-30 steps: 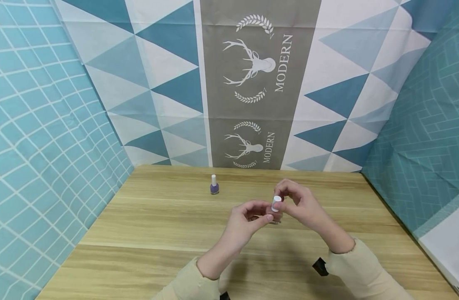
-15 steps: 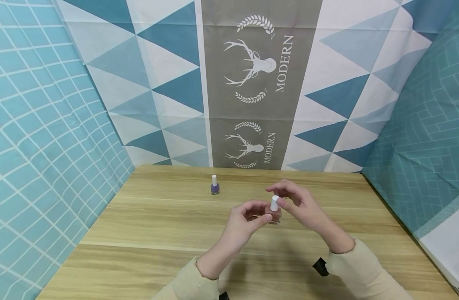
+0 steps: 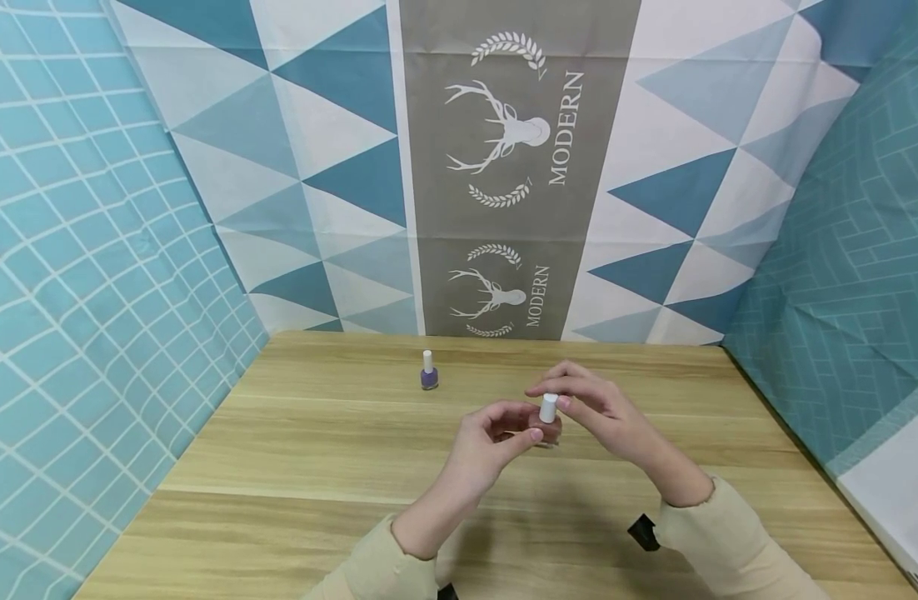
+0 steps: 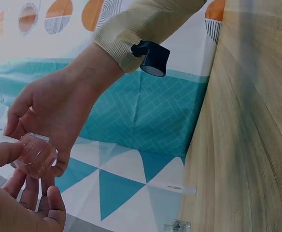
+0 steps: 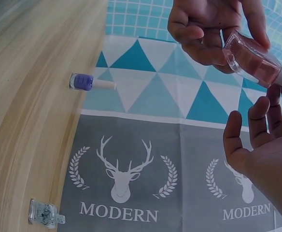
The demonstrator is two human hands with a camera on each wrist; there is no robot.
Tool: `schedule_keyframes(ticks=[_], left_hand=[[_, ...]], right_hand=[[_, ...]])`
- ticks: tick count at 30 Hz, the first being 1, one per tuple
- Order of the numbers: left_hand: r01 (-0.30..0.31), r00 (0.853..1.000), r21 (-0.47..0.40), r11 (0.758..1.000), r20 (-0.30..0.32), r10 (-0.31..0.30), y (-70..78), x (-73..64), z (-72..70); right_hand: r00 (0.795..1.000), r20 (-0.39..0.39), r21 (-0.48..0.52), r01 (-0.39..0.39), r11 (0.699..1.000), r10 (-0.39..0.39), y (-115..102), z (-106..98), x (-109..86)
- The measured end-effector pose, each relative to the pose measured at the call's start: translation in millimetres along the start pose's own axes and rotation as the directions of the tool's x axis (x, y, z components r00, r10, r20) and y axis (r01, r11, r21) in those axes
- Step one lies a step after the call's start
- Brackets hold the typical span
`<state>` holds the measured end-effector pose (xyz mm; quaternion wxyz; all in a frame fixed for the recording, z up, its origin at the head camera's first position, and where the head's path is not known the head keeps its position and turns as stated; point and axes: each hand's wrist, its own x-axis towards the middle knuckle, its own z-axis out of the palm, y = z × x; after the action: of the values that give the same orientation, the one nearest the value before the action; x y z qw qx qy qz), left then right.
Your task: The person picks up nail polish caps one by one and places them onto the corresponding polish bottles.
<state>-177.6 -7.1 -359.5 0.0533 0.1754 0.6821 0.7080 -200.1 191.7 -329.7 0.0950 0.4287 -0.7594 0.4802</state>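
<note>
In the head view my left hand (image 3: 489, 454) grips a squat glass nail polish bottle (image 3: 547, 429) of pinkish polish between thumb and fingers, above the table. Its white cap (image 3: 548, 408) points up. My right hand (image 3: 597, 408) is at the cap, thumb against its right side and index finger reaching round behind it. The right wrist view shows the pink bottle (image 5: 252, 60) between the left hand (image 5: 213, 29) and the right hand (image 5: 271, 154), the cap partly cut off at the edge. From the left wrist, the bottle's glass base (image 4: 36, 154) faces the camera.
A purple nail polish bottle (image 3: 429, 377) with a white cap stands upright near the table's back edge. The right wrist view also shows a clear speckled bottle (image 5: 43, 213) on the wooden table (image 5: 35, 96). Patterned cloth hangs behind and at both sides.
The right index finger has uncurled and stretched leftward past the cap, and the thumb has slid to the cap's right side. The left hand and bottle have barely moved.
</note>
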Motion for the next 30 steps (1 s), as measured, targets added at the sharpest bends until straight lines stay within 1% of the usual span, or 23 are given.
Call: schedule_keyframes(ticks=[3,10,17,21,26,30], left_hand=[[-0.004,1.000,-0.009,1.000,-0.002,0.004,-0.1,-0.1,-0.1],[-0.007,1.000,-0.006,1.000,-0.008,0.007,-0.5,-0.3,-0.2],[-0.010,1.000,0.017,1.000,-0.009,0.010,0.7,-0.7,-0.8],[-0.012,1.000,0.015,1.000,-0.009,0.012,1.3,-0.9,-0.9],[-0.022,1.000,0.002,1.000,-0.006,0.022,0.5,-0.2,-1.2],[-0.027,1.000,0.002,1.000,0.008,0.027,0.8,-0.3,-1.7]], right_hand=[[1.000,-0.009,-0.007,-0.016,1.000,0.016,-0.1,-0.3,0.0],[0.999,-0.034,-0.012,-0.001,1.000,0.001,0.3,0.2,-0.9],[0.997,-0.080,-0.029,0.000,1.000,-0.003,0.9,2.4,0.4],[0.996,-0.094,-0.021,0.008,1.000,-0.010,0.9,3.3,2.2],[0.994,-0.107,-0.008,-0.005,1.000,0.004,2.6,4.4,3.5],[0.993,-0.115,-0.003,-0.038,0.999,0.038,3.7,4.6,4.3]])
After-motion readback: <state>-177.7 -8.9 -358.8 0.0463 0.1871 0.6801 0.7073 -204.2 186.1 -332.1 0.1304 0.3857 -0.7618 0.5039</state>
